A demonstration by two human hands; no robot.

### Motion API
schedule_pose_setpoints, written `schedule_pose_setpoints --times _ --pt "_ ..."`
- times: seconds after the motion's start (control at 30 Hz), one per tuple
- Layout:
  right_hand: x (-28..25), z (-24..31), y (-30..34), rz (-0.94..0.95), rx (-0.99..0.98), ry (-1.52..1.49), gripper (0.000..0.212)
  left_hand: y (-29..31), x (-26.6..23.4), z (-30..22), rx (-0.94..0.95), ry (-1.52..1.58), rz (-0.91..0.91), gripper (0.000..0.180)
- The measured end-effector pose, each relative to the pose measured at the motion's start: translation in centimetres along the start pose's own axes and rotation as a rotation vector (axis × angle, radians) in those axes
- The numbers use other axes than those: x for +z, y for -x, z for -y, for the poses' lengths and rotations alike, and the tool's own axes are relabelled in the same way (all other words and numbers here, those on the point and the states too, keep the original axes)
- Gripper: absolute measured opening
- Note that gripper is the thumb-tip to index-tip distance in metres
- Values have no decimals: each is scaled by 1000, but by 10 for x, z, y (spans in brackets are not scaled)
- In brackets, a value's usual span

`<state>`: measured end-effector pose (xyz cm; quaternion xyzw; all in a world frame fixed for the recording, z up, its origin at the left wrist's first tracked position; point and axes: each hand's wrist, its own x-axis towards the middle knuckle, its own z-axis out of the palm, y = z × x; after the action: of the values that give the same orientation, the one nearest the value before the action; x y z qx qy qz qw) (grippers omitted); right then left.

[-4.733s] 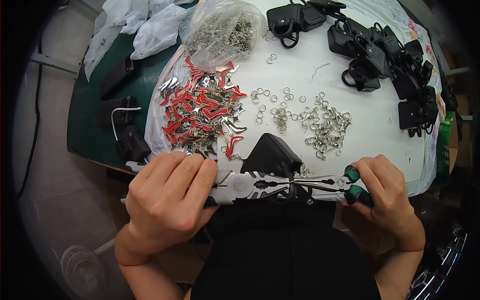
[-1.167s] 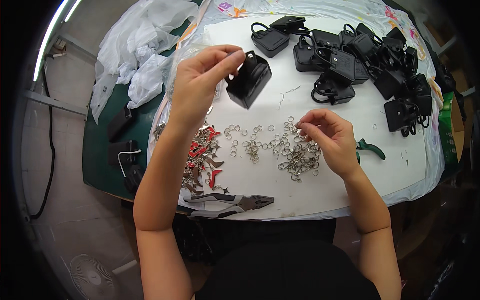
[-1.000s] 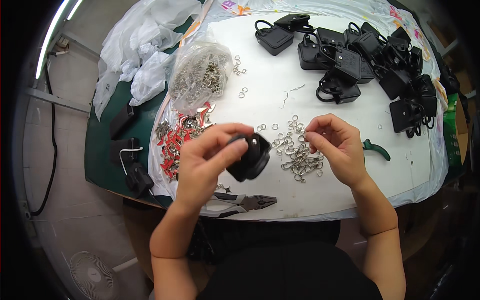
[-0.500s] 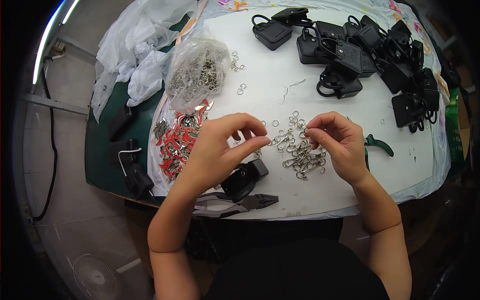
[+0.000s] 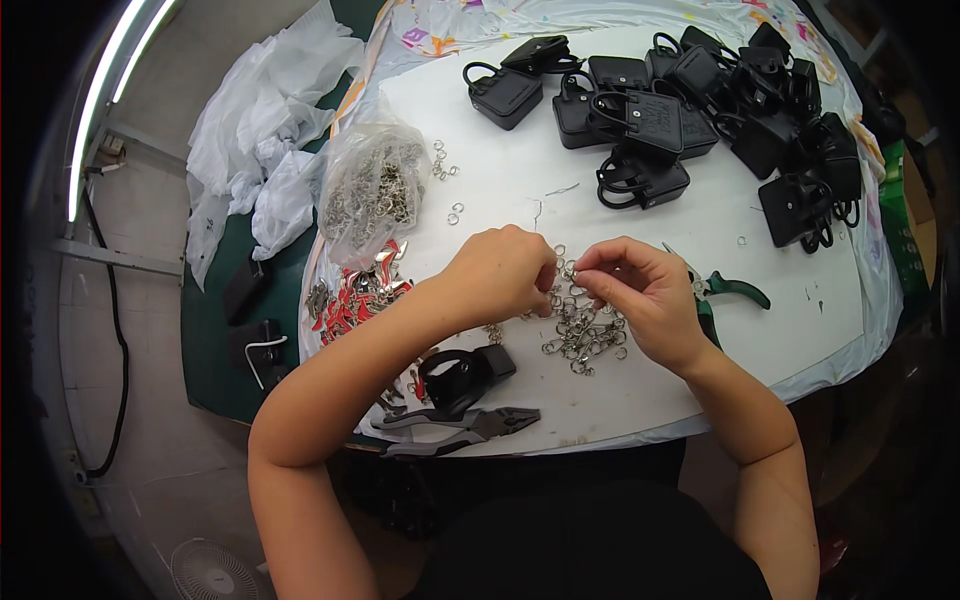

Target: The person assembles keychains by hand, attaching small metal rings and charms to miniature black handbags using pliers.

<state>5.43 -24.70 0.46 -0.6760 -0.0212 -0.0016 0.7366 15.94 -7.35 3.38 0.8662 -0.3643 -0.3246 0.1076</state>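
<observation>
My left hand (image 5: pixel 506 272) reaches over the left edge of a pile of silver swivel clasps and rings (image 5: pixel 585 335). Its fingers curl downward, and whatever sits between the tips is hidden. To the right of it, my right hand (image 5: pixel 645 295) pinches a small silver metal piece (image 5: pixel 574 273) between thumb and forefinger, just above the pile. The two hands are close but apart. Under my left forearm lie red and silver charms (image 5: pixel 355 305), partly covered by the arm.
Grey-handled pliers (image 5: pixel 470 428) and a black strap-like object (image 5: pixel 465 375) lie near the front edge. Green-handled pliers (image 5: pixel 735 287) rest right of my right hand. Several black mini bags (image 5: pixel 650 120) are heaped at the back right. A clear bag of rings (image 5: pixel 375 190) stands back left.
My left hand has moved right toward the pile, and its fingers have closed from a wider curl. My right hand keeps its pinch near the pile. The whole view has shifted slightly.
</observation>
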Motion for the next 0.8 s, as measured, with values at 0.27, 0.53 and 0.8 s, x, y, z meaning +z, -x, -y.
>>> schedule_pose_setpoints --times 0.27,0.53,0.8 --pt "1 -3 -2 -3 1 -8 13 13 1 17 88 190 -50 25" --pt "1 -2 -2 6 -3 30 12 19 23 17 117 60 -350 24" --pt "2 -3 -3 27 17 -4 11 12 21 14 15 169 -233 18"
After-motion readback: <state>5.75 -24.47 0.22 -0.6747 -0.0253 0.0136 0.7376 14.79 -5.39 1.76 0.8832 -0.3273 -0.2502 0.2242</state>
